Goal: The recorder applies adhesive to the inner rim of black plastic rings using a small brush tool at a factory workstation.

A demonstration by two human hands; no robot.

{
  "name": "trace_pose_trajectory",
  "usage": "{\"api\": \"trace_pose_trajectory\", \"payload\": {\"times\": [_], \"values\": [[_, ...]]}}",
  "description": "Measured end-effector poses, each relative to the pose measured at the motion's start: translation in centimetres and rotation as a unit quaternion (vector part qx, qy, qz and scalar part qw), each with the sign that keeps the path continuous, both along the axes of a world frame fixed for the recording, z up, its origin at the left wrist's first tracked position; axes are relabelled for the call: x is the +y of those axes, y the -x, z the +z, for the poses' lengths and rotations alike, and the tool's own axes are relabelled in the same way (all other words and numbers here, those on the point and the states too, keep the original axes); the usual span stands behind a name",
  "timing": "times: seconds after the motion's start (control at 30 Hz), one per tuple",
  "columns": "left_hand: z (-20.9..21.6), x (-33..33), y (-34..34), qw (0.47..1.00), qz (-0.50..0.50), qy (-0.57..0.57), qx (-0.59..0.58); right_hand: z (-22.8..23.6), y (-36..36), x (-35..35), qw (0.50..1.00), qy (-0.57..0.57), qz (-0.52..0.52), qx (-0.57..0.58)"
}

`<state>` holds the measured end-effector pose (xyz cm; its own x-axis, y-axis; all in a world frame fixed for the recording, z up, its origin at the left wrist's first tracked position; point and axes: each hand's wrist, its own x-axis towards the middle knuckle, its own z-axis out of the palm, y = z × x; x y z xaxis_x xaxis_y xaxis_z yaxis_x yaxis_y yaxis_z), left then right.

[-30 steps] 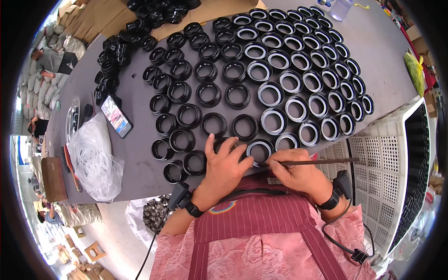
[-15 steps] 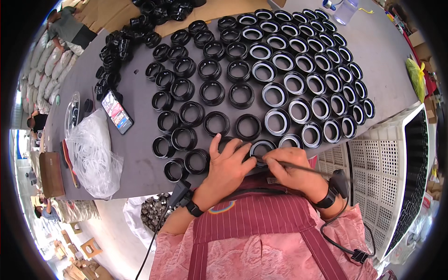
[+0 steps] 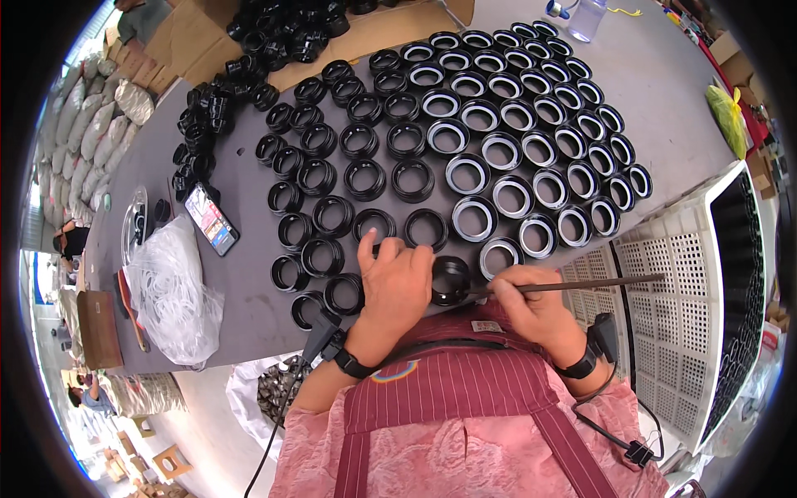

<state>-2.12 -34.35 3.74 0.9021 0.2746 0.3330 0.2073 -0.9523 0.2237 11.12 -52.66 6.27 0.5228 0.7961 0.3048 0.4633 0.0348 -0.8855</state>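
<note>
The relation that counts looks to be the gap between the rod's end and the ring: the black ring point(image 3: 451, 269) sits tilted on its side, just right of the left hand point(image 3: 397, 286) and touching it, its opening turned toward the wearer. The left hand, the nearer of the 2, appears to have its fingers closed along the ring's left wall, though the far fingertips are hidden. The right hand point(image 3: 531, 307), just beyond the ring's other side, is closed around a thin dark rod point(image 3: 594, 283), whose long axis runs across, left to right. The rod's left end points at the ring's right wall; I cannot tell whether it touches. Its free end reaches right of that grip, over a white perforated crate point(image 3: 681, 324). Beyond the left hand's fingers stand plain black rings point(image 3: 365, 197); beyond the right hand, white-lined rings point(image 3: 502, 135) spread away in rows. As for writing, a small pale label point(image 3: 486, 326) on the apron point(image 3: 452, 386), between the wrists, is too tiny to read, and the lit phone point(image 3: 212, 220), well left of the left hand, shows coloured patches but no legible text
</note>
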Motion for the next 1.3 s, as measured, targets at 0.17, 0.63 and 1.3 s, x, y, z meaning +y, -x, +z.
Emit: {"api": "trace_pose_trajectory", "payload": {"times": [0.17,0.63,1.3], "values": [[0.5,-0.3,0.4,0.999,-0.023,0.026,-0.024,-1.6,0.4,1.5,0.997,0.049,0.007,-0.054],[0.7,-2.8,-2.6,0.990,-0.130,0.046,-0.015,-2.4,-2.4,-2.5,0.998,-0.002,-0.056,0.038],[-0.1,-2.9,-3.8,0.990,-0.137,-0.007,0.029,0.1,-4.7,-0.6,0.971,0.103,-0.067,-0.204]]}}
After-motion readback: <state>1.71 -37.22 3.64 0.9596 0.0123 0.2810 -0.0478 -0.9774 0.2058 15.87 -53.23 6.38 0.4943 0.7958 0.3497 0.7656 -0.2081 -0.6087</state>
